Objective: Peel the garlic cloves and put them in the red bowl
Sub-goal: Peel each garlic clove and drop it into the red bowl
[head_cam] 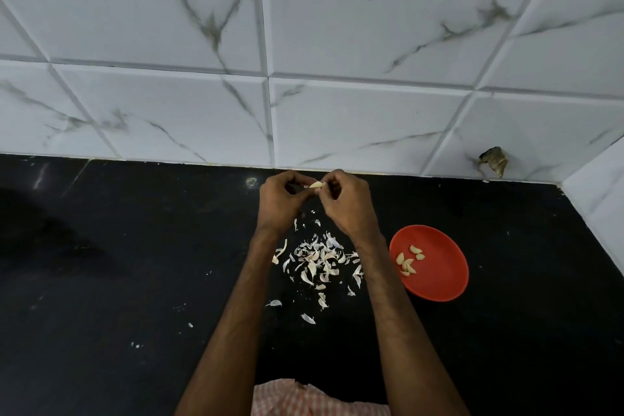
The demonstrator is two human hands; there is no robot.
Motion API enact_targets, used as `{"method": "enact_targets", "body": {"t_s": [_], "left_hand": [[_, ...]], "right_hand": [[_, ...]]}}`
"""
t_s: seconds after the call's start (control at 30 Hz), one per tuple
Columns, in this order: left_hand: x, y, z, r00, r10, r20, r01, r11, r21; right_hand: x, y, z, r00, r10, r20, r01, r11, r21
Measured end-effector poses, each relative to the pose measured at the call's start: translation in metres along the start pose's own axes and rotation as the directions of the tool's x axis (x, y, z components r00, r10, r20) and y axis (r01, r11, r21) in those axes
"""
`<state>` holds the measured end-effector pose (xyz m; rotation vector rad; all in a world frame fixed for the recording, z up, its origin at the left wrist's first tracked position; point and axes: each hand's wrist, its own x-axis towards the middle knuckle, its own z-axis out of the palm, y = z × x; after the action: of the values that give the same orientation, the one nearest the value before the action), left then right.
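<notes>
A pale garlic clove (pixel 316 185) is pinched between the fingertips of my left hand (pixel 282 201) and my right hand (pixel 346 203), raised above the black counter near the back wall. Both hands grip it from opposite sides. The red bowl (pixel 439 275) sits on the counter to the right of my right forearm and holds several peeled cloves (pixel 409 263) on its left side. A scatter of white garlic skins (pixel 319 262) lies on the counter between my forearms, below the hands.
The black counter (pixel 135 263) runs up to a white marble-patterned tile wall (pixel 304 78) behind the hands and at the right. A broken hole in the tile (pixel 493 161) shows at the back right. Stray skin bits (pixel 308 318) lie nearer me.
</notes>
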<state>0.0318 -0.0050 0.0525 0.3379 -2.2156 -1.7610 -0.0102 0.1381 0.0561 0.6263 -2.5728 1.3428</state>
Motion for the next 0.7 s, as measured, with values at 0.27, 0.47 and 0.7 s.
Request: {"method": "enact_targets", "body": {"t_s": [0.27, 0.47, 0.7], "left_hand": [[-0.001, -0.001, -0.002, 0.999, 0.003, 0.042, 0.003, 0.989, -0.147], [0.001, -0.003, -0.003, 1.0, 0.013, 0.008, -0.011, 0.978, -0.207], [0.003, -0.005, -0.001, 1.0, 0.023, 0.017, -0.02, 0.982, -0.188]], "right_hand": [[-0.002, -0.002, -0.007, 0.999, 0.04, 0.02, -0.043, 0.985, 0.17], [0.001, 0.0, -0.009, 0.996, 0.092, 0.011, -0.091, 0.961, 0.259], [-0.001, -0.002, -0.012, 0.997, -0.063, 0.047, 0.056, 0.989, 0.139]]}}
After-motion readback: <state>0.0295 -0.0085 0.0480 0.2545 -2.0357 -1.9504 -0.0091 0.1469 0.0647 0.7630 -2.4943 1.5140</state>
